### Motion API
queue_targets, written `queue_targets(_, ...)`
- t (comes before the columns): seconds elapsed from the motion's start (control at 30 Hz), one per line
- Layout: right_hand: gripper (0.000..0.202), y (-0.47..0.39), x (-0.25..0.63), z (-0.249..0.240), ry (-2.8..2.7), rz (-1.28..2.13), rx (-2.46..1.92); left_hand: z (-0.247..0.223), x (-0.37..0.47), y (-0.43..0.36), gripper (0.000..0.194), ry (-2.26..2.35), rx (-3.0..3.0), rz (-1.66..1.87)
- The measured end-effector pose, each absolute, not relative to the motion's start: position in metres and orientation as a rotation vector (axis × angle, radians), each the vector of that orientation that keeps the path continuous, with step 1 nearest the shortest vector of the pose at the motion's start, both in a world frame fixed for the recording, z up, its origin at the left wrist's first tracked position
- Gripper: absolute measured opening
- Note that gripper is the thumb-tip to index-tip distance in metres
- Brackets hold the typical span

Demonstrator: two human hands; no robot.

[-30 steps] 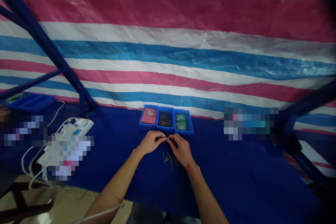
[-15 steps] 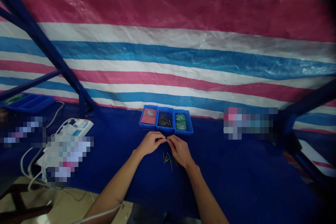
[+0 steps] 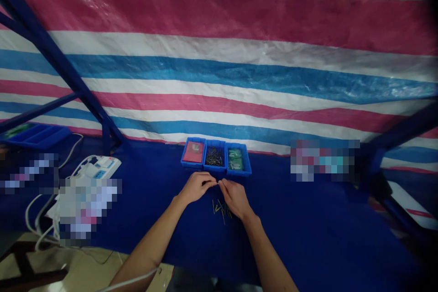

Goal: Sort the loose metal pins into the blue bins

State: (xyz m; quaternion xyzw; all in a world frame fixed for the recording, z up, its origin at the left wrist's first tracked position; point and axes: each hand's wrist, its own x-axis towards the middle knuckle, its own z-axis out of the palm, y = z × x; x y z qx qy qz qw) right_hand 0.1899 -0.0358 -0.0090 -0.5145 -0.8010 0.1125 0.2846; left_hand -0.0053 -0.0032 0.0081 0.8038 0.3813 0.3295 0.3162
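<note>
My left hand [image 3: 199,187] and my right hand [image 3: 234,197] meet at the fingertips above the blue table. Both are closed in a pinch. Whatever lies between the fingertips is too small to make out. Just below the hands, several thin brass-coloured screws or pins [image 3: 222,212] lie loose on the cloth, partly covered by my right hand. Behind my hands stand three blue bins side by side. A flat pinkish-red item fills the left bin [image 3: 192,164]. Many dark and brassy screw-like pieces are in the middle bin [image 3: 214,168], and green-and-white pieces in the right bin [image 3: 238,173].
On the left, a white power strip [image 3: 107,167] lies among white cables [image 3: 32,219] and a blurred-out patch. A blue divided tray [image 3: 41,136] sits farther left. Blue metal frame bars [image 3: 73,80] slope on both sides. A striped plastic sheet [image 3: 219,73] hangs behind the table.
My hands stay almost in place, fingertips still together; the right fingers have shifted very slightly. The bins and loose pieces stay put.
</note>
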Motion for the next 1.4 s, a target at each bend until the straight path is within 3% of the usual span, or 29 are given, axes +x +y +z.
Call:
queue_targets(0.3,0.048,-0.0362,0.1930,-0.0076,-2.040,0.385,-1.382,0.0080,-0.0068,-0.0023,0.023,1.000,2.114,0.892)
queue_targets(0.47,0.024,-0.0383,0.1929,-0.0034,-1.942,0.504,-1.308,0.0091,-0.0072,-0.0024,0.024,1.023,2.087,0.879)
queue_targets(1.4,0.035,-0.0389,0.1894,-0.0065,-2.108,0.287,-1.398,0.0109,-0.0058,-0.0038,0.025,1.011,2.130,0.849)
